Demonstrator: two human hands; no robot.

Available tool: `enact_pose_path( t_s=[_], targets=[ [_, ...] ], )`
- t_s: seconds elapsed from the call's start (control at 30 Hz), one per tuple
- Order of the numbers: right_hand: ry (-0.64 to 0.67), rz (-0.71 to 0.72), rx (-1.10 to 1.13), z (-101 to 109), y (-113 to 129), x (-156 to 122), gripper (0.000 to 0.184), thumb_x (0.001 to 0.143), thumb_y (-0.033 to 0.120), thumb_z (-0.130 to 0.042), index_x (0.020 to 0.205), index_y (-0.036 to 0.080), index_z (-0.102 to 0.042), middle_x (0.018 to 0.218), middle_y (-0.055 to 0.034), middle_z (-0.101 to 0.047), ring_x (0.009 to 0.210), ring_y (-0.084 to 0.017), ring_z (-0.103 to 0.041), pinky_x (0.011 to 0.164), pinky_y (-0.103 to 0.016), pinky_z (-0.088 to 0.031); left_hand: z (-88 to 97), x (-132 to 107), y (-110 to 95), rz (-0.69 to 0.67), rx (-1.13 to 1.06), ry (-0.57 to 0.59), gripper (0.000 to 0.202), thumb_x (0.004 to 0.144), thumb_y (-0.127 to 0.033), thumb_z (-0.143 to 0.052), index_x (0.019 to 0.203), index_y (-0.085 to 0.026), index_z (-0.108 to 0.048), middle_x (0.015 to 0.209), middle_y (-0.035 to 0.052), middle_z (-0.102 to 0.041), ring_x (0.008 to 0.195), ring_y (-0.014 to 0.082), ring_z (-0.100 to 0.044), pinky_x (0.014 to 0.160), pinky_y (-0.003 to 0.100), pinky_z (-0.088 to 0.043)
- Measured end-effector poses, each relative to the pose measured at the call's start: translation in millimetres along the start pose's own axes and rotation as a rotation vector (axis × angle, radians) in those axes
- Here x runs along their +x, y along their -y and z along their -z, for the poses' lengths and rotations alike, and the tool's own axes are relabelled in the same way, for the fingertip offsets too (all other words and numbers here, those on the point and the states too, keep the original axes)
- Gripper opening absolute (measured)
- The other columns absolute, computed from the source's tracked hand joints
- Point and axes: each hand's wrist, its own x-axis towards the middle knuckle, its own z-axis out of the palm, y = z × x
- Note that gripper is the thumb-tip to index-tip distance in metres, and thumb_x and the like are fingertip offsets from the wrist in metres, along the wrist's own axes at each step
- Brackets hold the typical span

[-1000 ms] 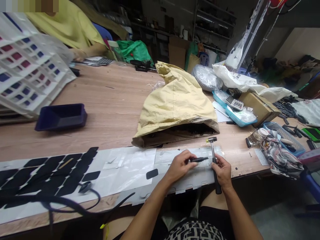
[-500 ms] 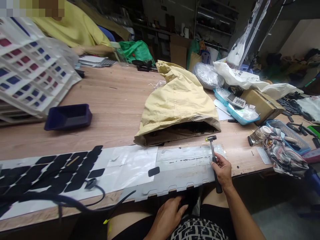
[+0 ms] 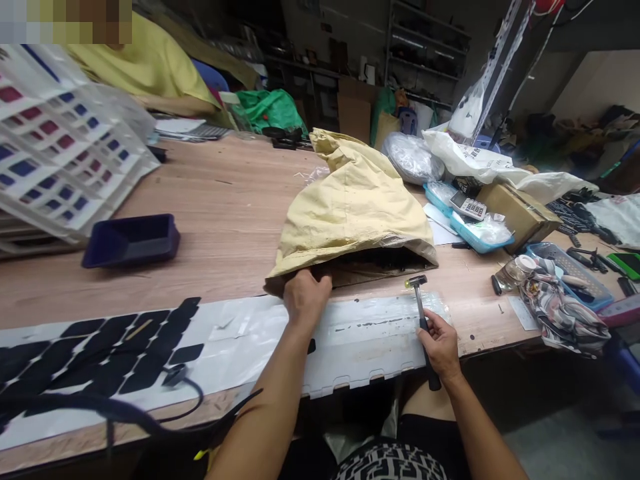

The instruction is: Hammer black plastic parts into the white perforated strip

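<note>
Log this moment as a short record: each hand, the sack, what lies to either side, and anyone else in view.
Left hand: at the sack's mouth, fingertips hidden
Right hand: gripping a small hammer, its head pointing away from the person
Sack: yellow sack, lying on the table, mouth facing the person
Left side: black pieces on white paper; dark blue tray
Right side: calculator, patterned cloth
Others: person in a yellow top, upper left

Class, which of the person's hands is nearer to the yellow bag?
Left. The left hand is at the mouth of the yellow bag; the right hand, holding the hammer, is farther off, nearer the person and further right.
</note>
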Motion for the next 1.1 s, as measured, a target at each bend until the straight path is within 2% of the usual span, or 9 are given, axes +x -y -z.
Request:
enact_pose_path(
  t_s=[0.07, 0.17, 0.33, 0.43, 0.57, 0.7, 0.77, 0.87, 1.1],
  targets=[
    [0.003, 0.019, -0.017, 0, -2, 0, 0.042, 0.077, 0.026, -0.063, 0.117, 0.016, -0.068, 0.074, 0.0009, -0.059, 0.062, -0.011, -0.051, 0.059, -0.022, -0.046, -8.2, 20, 3, 0.104, 0.115, 0.018, 0.039, 0.073, -0.037, -0.06, 0.089, -0.004, -0.072, 0.086, 0.0243, -0.07, 0.091, 0.0393, -0.065, 0.081, 0.044, -0.05],
    [0.008, 0.038, -0.05, -1, -5, 0, 0.042, 0.077, 0.025, -0.062, 0.117, 0.016, -0.068, 0.073, 0.001, -0.06, 0.062, -0.011, -0.052, 0.06, -0.022, -0.047, -14.0, 32, 6, 0.189, 0.176, 0.011, 0.05, 0.075, -0.04, -0.057, 0.1, 0.002, -0.071, 0.107, 0.0316, -0.066, 0.108, 0.0451, -0.059, 0.087, 0.051, -0.047],
    [0.017, 0.032, -0.065, -1, -7, -1, 0.043, 0.077, 0.024, -0.062, 0.119, 0.016, -0.067, 0.075, 0.0008, -0.061, 0.063, -0.011, -0.054, 0.062, -0.023, -0.048, -15.9, 28, 6, 0.113, 0.094, -0.165, 0.06, 0.074, -0.053, -0.059, 0.119, -0.014, -0.065, 0.136, 0.0208, -0.055, 0.123, 0.0462, -0.048, 0.088, 0.055, -0.044],
    [0.01, 0.03, -0.053, -1, -6, -1, 0.042, 0.077, 0.023, -0.062, 0.118, 0.017, -0.068, 0.074, 0.0016, -0.059, 0.062, -0.011, -0.053, 0.062, -0.023, -0.048, -11.9, 25, 6, 0.074, 0.072, -0.146, 0.053, 0.072, -0.055, -0.062, 0.107, -0.017, -0.07, 0.128, 0.0196, -0.061, 0.118, 0.0441, -0.052, 0.084, 0.052, -0.046],
    [0.004, 0.014, -0.002, 0, -6, -1, 0.041, 0.077, 0.024, -0.063, 0.117, 0.017, -0.068, 0.074, 0.0013, -0.06, 0.063, -0.011, -0.053, 0.062, -0.024, -0.047, 0.4, 5, 3, 0.092, 0.118, 0.014, 0.041, 0.072, -0.052, -0.062, 0.084, -0.015, -0.073, 0.088, 0.0183, -0.071, 0.093, 0.0392, -0.063, 0.073, 0.044, -0.048],
    [-0.001, -0.008, 0.022, 0, -6, -1, 0.04, 0.077, 0.024, -0.063, 0.116, 0.017, -0.068, 0.075, 0.0017, -0.059, 0.062, -0.011, -0.051, 0.059, -0.022, -0.045, 1.2, -43, -7, -0.181, 0.012, 0.189, 0.029, 0.076, -0.045, -0.06, 0.092, -0.024, -0.071, 0.079, 0.004, -0.068, 0.075, 0.0241, -0.062, 0.064, 0.032, -0.043],
    [-0.003, -0.012, 0.027, 1, -7, -1, 0.04, 0.077, 0.024, -0.064, 0.116, 0.017, -0.068, 0.074, 0.0019, -0.059, 0.061, -0.01, -0.05, 0.058, -0.022, -0.044, -8.5, -65, -13, -0.423, -0.049, 0.325, 0.021, 0.077, -0.039, -0.061, 0.088, -0.023, -0.07, 0.079, 0.0019, -0.066, 0.075, 0.0202, -0.059, 0.065, 0.029, -0.042],
    [-0.014, -0.012, 0.047, 2, -9, 0, 0.042, 0.076, 0.026, -0.065, 0.117, 0.016, -0.067, 0.075, 0.0012, -0.06, 0.063, -0.011, -0.052, 0.059, -0.022, -0.046, -29.7, -82, -19, -0.693, -0.085, 0.39, 0.013, 0.077, -0.031, -0.063, 0.08, -0.02, -0.07, 0.081, 0.0035, -0.064, 0.085, 0.0211, -0.056, 0.076, 0.031, -0.042],
    [-0.016, -0.012, 0.079, 2, -9, -2, 0.042, 0.077, 0.028, -0.065, 0.117, 0.017, -0.067, 0.077, 0.0002, -0.062, 0.064, -0.011, -0.054, 0.059, -0.023, -0.047, -53.5, -73, -11, -0.692, -0.202, 0.451, 0.016, 0.079, -0.034, -0.065, 0.087, -0.022, -0.071, 0.087, 0.0031, -0.065, 0.089, 0.0211, -0.054, 0.08, 0.033, -0.041]
  ],
)
